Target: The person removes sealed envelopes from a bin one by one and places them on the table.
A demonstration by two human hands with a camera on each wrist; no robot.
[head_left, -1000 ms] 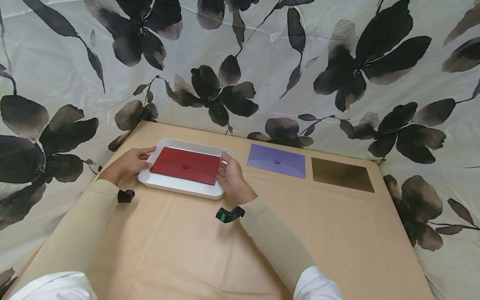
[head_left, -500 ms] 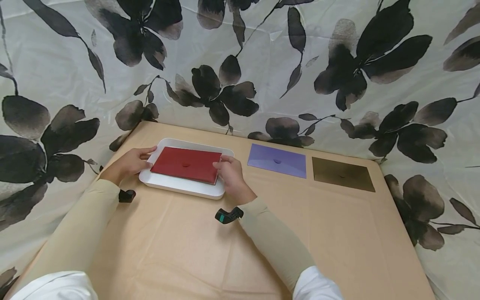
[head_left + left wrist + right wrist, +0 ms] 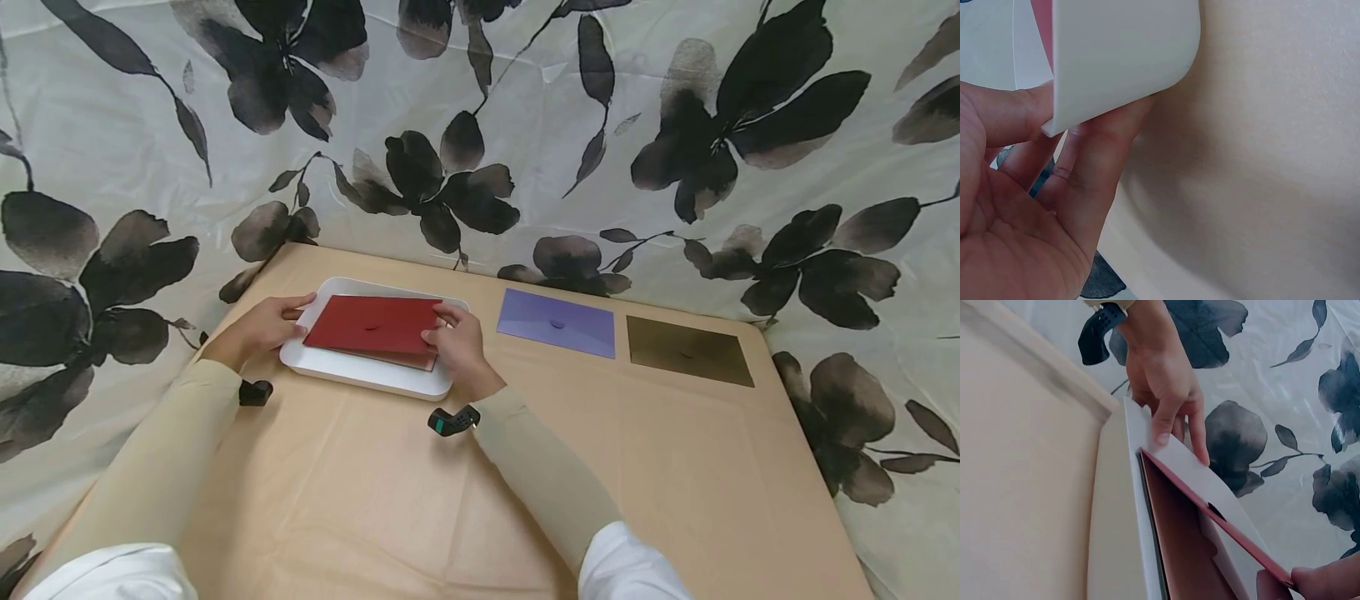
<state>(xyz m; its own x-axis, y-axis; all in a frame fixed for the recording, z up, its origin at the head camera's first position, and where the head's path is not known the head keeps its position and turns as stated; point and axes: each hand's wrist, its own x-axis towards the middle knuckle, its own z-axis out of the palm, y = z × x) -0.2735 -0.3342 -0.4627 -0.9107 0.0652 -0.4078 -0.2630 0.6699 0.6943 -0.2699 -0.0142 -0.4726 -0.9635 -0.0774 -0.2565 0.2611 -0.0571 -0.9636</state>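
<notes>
Red envelope (image 3: 367, 323) now raised, pinched by right grip (image 3: 461, 343), left grip (image 3: 258, 329) holding tray (image 3: 330, 361), tan desk (image 3: 360, 483), floral sheet (image 3: 540, 108) across upper frame.

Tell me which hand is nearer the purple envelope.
Right: the right hand pinches the red envelope at the right end of the tray, just left of the purple envelope. The left hand grips the tray's left end.

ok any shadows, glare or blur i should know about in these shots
Head view: soft shadow on the tan tabletop beside the left forearm, no strong glare; left wrist view: a broad, soft-edged shadow beside the white tray; right wrist view: the floral-print sheet looks bluer than in the head view, no obvious motion blur.
</notes>
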